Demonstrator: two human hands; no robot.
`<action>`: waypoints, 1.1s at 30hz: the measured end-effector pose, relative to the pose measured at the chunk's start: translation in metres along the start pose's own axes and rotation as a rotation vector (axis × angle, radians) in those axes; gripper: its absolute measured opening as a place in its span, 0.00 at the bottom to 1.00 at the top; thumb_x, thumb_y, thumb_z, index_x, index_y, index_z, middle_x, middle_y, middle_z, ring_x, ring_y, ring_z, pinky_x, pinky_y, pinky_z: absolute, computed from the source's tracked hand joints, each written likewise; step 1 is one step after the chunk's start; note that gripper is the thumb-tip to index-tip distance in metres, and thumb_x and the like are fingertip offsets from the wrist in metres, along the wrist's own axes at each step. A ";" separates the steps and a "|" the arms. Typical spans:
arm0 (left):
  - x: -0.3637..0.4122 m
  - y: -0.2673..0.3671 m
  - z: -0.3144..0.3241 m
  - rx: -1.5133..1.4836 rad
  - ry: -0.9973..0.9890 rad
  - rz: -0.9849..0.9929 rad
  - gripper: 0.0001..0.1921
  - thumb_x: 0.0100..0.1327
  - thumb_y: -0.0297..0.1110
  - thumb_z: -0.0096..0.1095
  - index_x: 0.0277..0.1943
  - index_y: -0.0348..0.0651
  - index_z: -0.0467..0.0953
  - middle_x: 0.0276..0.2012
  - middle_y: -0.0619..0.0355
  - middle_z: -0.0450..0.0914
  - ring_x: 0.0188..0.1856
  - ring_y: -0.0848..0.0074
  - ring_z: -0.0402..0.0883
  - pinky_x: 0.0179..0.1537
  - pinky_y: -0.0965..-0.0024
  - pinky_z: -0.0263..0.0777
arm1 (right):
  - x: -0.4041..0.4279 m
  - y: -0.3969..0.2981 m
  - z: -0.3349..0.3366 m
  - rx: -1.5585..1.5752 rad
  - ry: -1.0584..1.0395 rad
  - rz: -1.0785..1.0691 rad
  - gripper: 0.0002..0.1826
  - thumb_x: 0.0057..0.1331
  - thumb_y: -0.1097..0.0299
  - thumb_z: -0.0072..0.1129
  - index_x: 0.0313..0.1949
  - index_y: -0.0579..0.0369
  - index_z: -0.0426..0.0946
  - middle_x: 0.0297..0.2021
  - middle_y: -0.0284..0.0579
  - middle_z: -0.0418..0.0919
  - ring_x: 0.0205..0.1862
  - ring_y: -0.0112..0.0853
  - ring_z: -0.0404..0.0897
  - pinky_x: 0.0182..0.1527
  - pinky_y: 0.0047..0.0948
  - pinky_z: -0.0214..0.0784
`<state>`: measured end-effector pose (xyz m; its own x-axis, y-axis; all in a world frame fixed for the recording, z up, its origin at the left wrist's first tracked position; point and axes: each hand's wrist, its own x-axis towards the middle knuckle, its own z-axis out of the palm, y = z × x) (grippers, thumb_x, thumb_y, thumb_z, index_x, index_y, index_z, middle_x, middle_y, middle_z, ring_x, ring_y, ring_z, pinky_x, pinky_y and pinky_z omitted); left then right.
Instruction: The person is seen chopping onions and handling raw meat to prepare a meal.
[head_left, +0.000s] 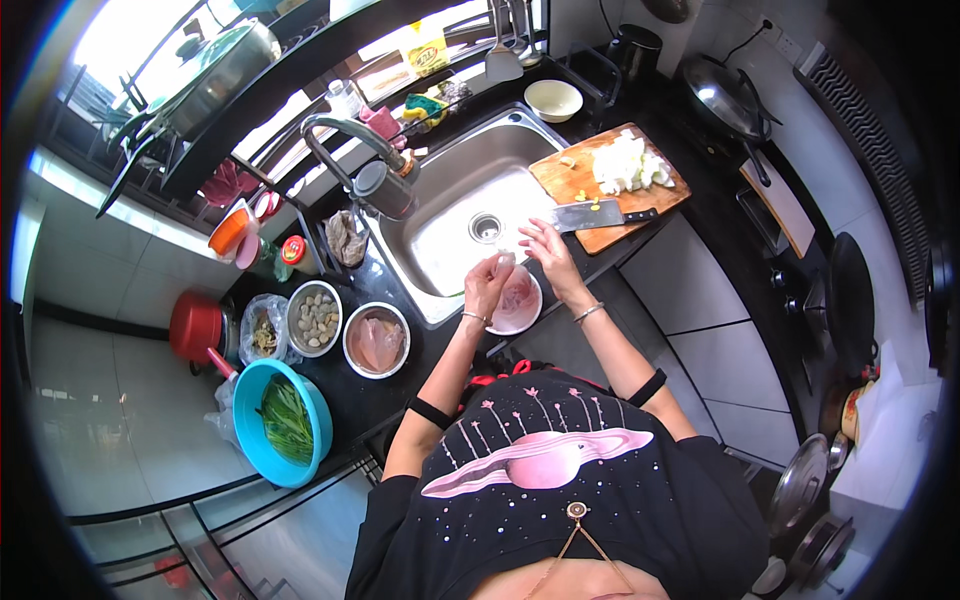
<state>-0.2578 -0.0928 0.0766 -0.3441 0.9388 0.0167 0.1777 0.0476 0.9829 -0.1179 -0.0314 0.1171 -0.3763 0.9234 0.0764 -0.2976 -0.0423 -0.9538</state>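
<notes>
My left hand (486, 281) pinches a small, pale, translucent piece (506, 259) above the rim of a white bowl (517, 300). Thin pinkish strips in liquid lie in that bowl, at the near edge of the steel sink (469, 165). Just to the right, my right hand (551, 259) is raised with its fingers apart, near the tip of a cleaver (592, 215). The cleaver rests on a wooden cutting board (637, 199) beside chopped pale vegetable pieces (628, 163) and small yellow bits.
Left of the sink stand a bowl of pale meat in liquid (376, 341), a bowl of clams (315, 319), a plastic bag (264, 330) and a turquoise basin of leafy greens (322, 420). A faucet (352, 131) arches over the sink. Behind the board sits an off-white bowl (553, 101).
</notes>
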 end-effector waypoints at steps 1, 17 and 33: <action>0.001 0.000 -0.001 0.002 0.011 -0.004 0.10 0.55 0.30 0.63 0.39 0.37 0.79 0.26 0.57 0.78 0.30 0.79 0.75 0.32 0.75 0.69 | -0.004 0.010 -0.003 0.003 -0.010 0.005 0.25 0.64 0.74 0.44 0.59 0.63 0.54 0.47 0.44 0.74 0.42 0.27 0.75 0.45 0.25 0.68; -0.021 0.050 -0.052 -0.653 -0.163 -0.436 0.18 0.56 0.38 0.61 0.47 0.35 0.76 0.29 0.65 0.77 0.30 0.83 0.73 0.35 0.79 0.66 | -0.028 0.013 -0.023 0.041 0.109 0.045 0.03 0.57 0.75 0.51 0.31 0.59 0.73 0.37 0.36 0.72 0.40 0.20 0.68 0.44 0.18 0.61; -0.041 0.054 -0.076 -0.918 -0.072 -0.544 0.09 0.63 0.27 0.51 0.45 0.33 0.72 0.30 0.59 0.78 0.32 0.78 0.78 0.30 0.76 0.74 | -0.042 -0.038 -0.023 -1.125 -0.577 -0.166 0.11 0.57 0.66 0.46 0.35 0.56 0.76 0.25 0.50 0.77 0.29 0.46 0.77 0.33 0.38 0.69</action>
<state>-0.3045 -0.1544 0.1425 -0.1080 0.8881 -0.4469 -0.7553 0.2190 0.6177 -0.0705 -0.0596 0.1430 -0.8153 0.5756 0.0631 0.4206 0.6636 -0.6187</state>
